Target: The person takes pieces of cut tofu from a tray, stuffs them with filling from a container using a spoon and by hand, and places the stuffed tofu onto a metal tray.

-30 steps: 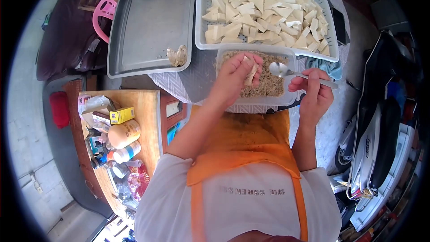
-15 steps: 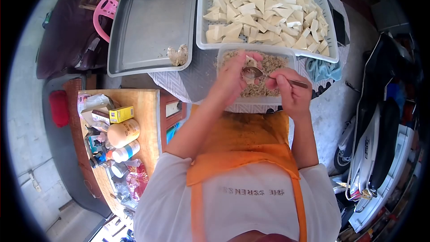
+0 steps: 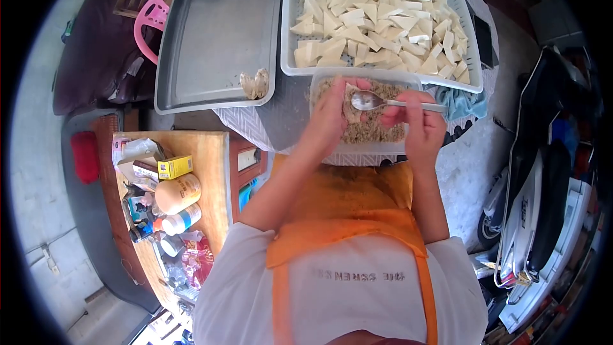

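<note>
My left hand [image 3: 329,118] is curled around a pale tofu piece [image 3: 350,94], partly hidden by the fingers and with brownish filling on it. Gripped by its handle in my right hand [image 3: 421,122] is a metal spoon [image 3: 366,100], its bowl against or just over the tofu piece; I cannot tell which. Both hands are above a clear plastic tub [image 3: 365,149] of crumbly brown filling [image 3: 377,131]. Beyond the tub, a white perforated tray [image 3: 476,67] bears a heap of cut tofu pieces [image 3: 383,22].
A metal tray [image 3: 217,38] on the left has a few filled pieces [image 3: 254,84] in its near right corner. A blue cloth [image 3: 461,103] lies right of the tub. Bottles and boxes crowd a wooden table [image 3: 214,153] at lower left. A scooter [image 3: 536,204] stands at right.
The spoon has turned in my right hand, so its bowl shows brighter and its handle lies more level. My left hand still holds the tofu piece. The view has shifted slightly.
</note>
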Tool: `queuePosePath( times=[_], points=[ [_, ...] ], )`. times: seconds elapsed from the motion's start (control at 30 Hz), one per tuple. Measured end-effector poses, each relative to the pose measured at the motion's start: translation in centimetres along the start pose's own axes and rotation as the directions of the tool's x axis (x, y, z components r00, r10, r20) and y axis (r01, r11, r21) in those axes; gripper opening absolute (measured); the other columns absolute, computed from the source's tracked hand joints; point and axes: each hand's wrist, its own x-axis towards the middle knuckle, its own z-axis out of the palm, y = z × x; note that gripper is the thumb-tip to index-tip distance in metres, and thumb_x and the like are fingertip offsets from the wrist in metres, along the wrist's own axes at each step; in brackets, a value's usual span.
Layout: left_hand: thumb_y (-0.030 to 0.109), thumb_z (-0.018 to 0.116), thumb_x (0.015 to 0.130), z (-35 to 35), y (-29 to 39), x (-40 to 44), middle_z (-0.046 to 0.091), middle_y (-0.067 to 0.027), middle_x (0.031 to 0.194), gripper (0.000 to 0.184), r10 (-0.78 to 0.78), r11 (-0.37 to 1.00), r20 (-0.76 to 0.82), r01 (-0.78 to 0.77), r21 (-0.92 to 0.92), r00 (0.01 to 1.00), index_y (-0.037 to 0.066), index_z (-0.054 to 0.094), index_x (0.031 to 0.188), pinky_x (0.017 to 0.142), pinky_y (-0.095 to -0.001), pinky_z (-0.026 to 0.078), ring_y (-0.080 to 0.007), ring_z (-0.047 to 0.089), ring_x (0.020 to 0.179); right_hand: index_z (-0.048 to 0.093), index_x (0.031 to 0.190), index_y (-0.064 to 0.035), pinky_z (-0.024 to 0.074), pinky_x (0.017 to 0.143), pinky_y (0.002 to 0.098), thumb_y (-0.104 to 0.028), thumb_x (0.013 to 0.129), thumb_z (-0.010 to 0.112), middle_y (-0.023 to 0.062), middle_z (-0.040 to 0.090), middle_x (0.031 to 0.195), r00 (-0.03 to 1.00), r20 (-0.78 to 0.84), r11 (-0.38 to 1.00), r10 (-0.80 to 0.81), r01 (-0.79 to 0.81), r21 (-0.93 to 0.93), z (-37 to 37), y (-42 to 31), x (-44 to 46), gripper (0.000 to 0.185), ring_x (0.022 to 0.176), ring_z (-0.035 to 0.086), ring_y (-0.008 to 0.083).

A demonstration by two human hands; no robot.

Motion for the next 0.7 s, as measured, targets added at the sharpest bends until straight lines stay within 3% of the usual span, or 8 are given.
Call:
queuePosePath(
  times=[0.07,0.17,0.27,0.37,0.47,0.57,0.7],
  points=[
    [0.044,0.029,0.102,-0.1,0.4,-0.3,0.059,-0.0041,0.087,0.048,-0.01,0.999,-0.001,0.01,-0.035,1.0,0.005,0.057,0.106,0.069,-0.0258,0.048,-0.0148,0.057,0.075,0.058,0.094,0.0017,0.0537,0.055,0.0266,-0.016,0.099,0.044,0.0115,0.065,0.072,0.993,-0.08,0.984,0.084,-0.07,0.166,-1.3,0.5,0.2,0.023,0.057,0.063,0.0159],
    [0.041,0.032,0.102,-0.2,0.4,0.2,0.056,-0.0053,0.073,0.046,-0.012,0.993,-0.064,0.005,-0.114,0.998,0.005,0.058,0.091,0.054,-0.0252,0.045,-0.0151,0.055,0.063,0.057,0.094,0.0026,0.0539,0.054,0.028,-0.017,0.099,0.044,0.0115,0.064,0.071,0.988,-0.144,0.984,0.054,-0.028,0.174,-2.5,0.8,0.5,0.024,0.055,0.062,0.0169],
    [0.032,0.033,0.102,-2.3,0.0,0.6,0.048,-0.0034,0.057,0.045,-0.038,0.961,0.289,0.114,-0.25,0.957,0.006,0.05,0.069,0.043,-0.0256,0.036,-0.0137,0.045,0.048,0.057,0.093,0.003,0.0526,0.053,0.0267,-0.016,0.099,0.044,0.0108,0.063,0.069,0.984,-0.172,0.992,0.054,-0.033,0.12,-2.6,0.8,0.2,0.024,0.055,0.061,0.0156],
    [0.026,0.037,0.101,0.4,0.9,-0.7,0.039,-0.001,0.047,0.047,-0.101,0.992,0.09,0.107,-0.063,0.991,0.008,0.041,0.058,0.035,-0.0245,0.024,-0.0109,0.035,0.038,0.058,0.092,0.0024,0.051,0.053,0.0244,-0.014,0.098,0.046,0.0092,0.063,0.069,0.992,-0.126,0.999,0.024,-0.019,0.04,-2.3,1.3,-0.4,0.021,0.056,0.06,0.0129],
    [0.031,0.041,0.101,0.7,0.7,-0.8,0.041,-0.0021,0.047,0.045,-0.034,0.996,0.038,0.031,0.087,0.999,0.007,0.044,0.062,0.032,-0.0243,0.024,-0.0108,0.035,0.034,0.058,0.091,0.0016,0.0492,0.052,0.0221,-0.012,0.097,0.048,0.0071,0.063,0.068,0.998,-0.067,0.997,-0.018,0.013,-0.07,-1.9,1.8,-0.8,0.018,0.056,0.059,0.0099],
    [0.03,0.041,0.101,0.4,0.2,-0.7,0.041,-0.0018,0.046,0.045,0.06,0.997,0.095,-0.065,0.051,0.994,0.006,0.045,0.063,0.031,-0.0243,0.023,-0.0097,0.034,0.034,0.059,0.091,0.0012,0.0481,0.052,0.0208,-0.011,0.097,0.049,0.0056,0.063,0.068,0.999,-0.037,0.991,-0.027,0.022,-0.136,-1.7,1.8,-0.9,0.017,0.056,0.059,0.0081],
    [0.025,0.036,0.101,0.6,1.0,-0.6,0.043,-0.0022,0.051,0.041,0.002,0.996,0.088,-0.01,0.088,0.996,0.004,0.053,0.069,0.038,-0.0245,0.029,-0.0106,0.036,0.039,0.059,0.091,0.0012,0.048,0.052,0.0204,-0.011,0.097,0.049,0.005,0.064,0.067,0.999,-0.037,0.989,-0.017,0.011,-0.147,-1.8,1.9,-0.9,0.017,0.056,0.059,0.0077]
  ],
)
